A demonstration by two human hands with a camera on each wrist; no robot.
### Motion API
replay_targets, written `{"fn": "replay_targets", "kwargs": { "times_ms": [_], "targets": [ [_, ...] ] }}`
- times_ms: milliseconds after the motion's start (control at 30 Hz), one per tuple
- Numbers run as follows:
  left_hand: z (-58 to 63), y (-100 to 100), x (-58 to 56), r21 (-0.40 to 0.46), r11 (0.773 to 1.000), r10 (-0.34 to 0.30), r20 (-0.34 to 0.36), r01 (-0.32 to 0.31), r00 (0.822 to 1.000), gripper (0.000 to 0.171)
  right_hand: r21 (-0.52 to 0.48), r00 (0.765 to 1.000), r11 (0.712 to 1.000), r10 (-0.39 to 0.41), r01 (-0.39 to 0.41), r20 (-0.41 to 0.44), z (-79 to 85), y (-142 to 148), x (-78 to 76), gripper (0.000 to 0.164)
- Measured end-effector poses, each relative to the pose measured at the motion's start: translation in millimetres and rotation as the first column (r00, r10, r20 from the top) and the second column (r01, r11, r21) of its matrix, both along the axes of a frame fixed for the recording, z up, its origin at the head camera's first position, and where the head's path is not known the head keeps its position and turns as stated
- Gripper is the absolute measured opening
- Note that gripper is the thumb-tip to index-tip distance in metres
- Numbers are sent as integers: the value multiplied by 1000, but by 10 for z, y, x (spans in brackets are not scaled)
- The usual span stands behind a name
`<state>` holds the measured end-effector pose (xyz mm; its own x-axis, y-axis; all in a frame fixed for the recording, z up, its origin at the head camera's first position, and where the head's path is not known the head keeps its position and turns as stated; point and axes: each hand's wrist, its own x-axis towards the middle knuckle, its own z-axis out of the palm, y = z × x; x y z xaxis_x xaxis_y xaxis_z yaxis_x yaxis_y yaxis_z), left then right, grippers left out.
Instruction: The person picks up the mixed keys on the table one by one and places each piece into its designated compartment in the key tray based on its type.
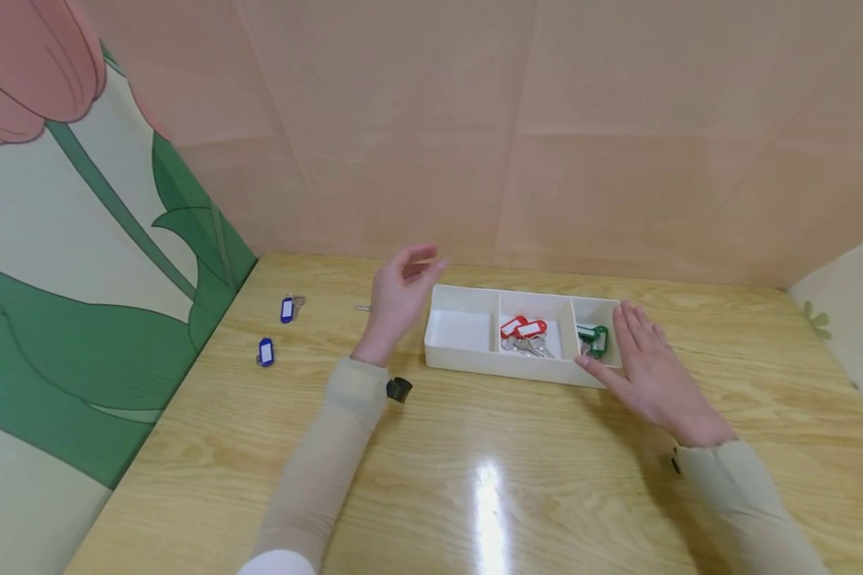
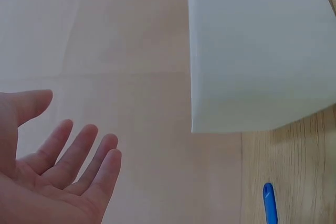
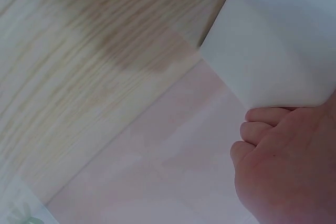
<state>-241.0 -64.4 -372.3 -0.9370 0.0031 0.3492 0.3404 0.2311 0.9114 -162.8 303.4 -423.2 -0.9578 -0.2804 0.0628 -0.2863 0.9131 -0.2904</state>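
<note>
A white three-compartment tray [image 1: 467, 358] stands on the wooden table. Its middle compartment holds keys with red tags [image 1: 530, 328]; keys with green tags [image 1: 600, 342] lie in the right one, and the left one is bare. My left hand [image 1: 400, 295] hovers just left of the tray, fingers loosely bent and holding nothing; its spread fingers also show in the left wrist view. My right hand [image 1: 650, 375] lies along the tray's right end with straight fingers, touching its wall [image 3: 273, 56], the thumb near the front rim.
Two blue-tagged keys, one farther back [image 1: 288, 309] and one nearer [image 1: 265, 352], lie at the table's left. A key end [image 1: 362, 308] shows beside my left wrist. A blue tag [image 2: 270, 203] lies beside the tray in the left wrist view. A pinkish sheet [image 1: 403, 160] hangs behind.
</note>
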Motion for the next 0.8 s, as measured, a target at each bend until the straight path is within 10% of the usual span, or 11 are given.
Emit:
{"fn": "replay_targets", "kwargs": {
  "times_ms": [800],
  "targets": [
    [-192, -449, 38, -106, 993, 52, 83, -43, 995, 37, -6, 1000, 1000, 2, -2, -16, -19, 6, -11, 100]
  ]
}}
